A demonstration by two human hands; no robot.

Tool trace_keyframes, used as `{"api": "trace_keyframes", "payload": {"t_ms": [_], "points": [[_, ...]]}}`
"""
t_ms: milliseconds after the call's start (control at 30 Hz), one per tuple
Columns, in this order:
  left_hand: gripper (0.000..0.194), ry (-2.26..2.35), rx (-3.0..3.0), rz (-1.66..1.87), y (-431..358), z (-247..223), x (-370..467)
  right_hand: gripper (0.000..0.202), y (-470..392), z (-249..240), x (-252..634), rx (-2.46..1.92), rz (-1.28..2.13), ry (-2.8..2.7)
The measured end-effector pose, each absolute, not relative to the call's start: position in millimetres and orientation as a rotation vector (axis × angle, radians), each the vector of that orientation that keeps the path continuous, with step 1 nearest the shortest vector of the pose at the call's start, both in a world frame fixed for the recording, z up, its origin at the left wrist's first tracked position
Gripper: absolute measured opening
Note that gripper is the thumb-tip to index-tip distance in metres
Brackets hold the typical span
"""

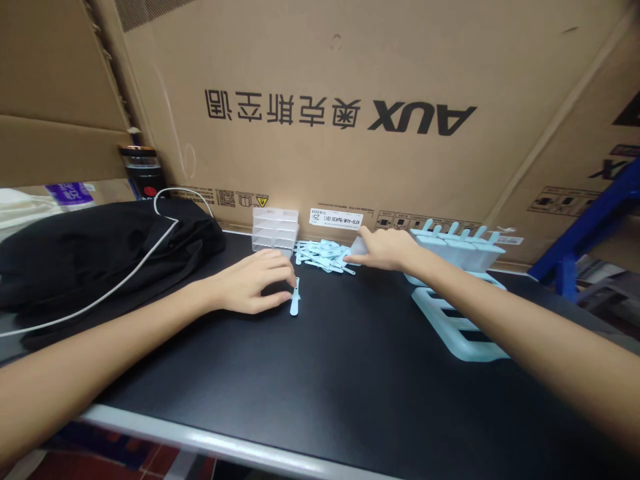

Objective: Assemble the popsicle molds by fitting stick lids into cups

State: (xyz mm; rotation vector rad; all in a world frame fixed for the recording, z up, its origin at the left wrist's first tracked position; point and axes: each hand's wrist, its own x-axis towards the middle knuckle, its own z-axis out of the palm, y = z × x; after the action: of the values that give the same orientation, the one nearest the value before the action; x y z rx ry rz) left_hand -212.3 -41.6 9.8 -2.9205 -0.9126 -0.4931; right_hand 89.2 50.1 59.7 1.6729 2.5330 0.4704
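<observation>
Pale blue stick was photographed flat on a setting ordered here from large to small. Across the back, a cardboard box printed with upside-down lettering was seen upright behind a black worktop. Black cloth was bunched at the left, crossed by a white cable. At the right, a slotted blue frame was set in front of a blue mould from which handles were raised; the frame was partly hidden by the right forearm.

The right hand was extended farther forward, its thumb and forefinger closed on a translucent piece, beside a heap of blue sticks. The left hand was placed nearer the single stick, palm down, its fingers curled and the thumb and forefinger parted by a small gap; nothing was clearly gripped, and whether the stick was touched could not be told. Clear stacked trays were positioned beyond that hand.

Smallest of all, the single stick was found just right of the left fingertips, its long axis pointed away from the worktop's front edge, its broad end directed toward the camera wearer.
</observation>
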Motion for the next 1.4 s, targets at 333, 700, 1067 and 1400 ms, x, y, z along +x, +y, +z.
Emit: {"api": "trace_keyframes", "payload": {"t_ms": [333, 700, 1067, 1400], "points": [[0.023, -0.883, -2.933, -0.52, -45.3, 11.6, -205.5, 0.036, -22.2, 50.8, 45.6, 0.637, -0.072, 3.182], [0.015, -1.438, -2.594, -0.554, -30.0, 3.3, -224.4, 0.027, 1.4, 37.4, 55.5, 0.857, 0.02, 3.046], [0.013, -1.433, -2.662, -0.6, -24.5, -0.8, -229.2, 0.027, 16.2, 27.2, 48.3, 0.945, 0.223, 3.095], [0.01, -1.367, -2.727, -0.598, -21.7, -1.4, -229.8, 0.028, 26.6, 29.4, 48.2, 1.023, 0.615, 3.001]]}}
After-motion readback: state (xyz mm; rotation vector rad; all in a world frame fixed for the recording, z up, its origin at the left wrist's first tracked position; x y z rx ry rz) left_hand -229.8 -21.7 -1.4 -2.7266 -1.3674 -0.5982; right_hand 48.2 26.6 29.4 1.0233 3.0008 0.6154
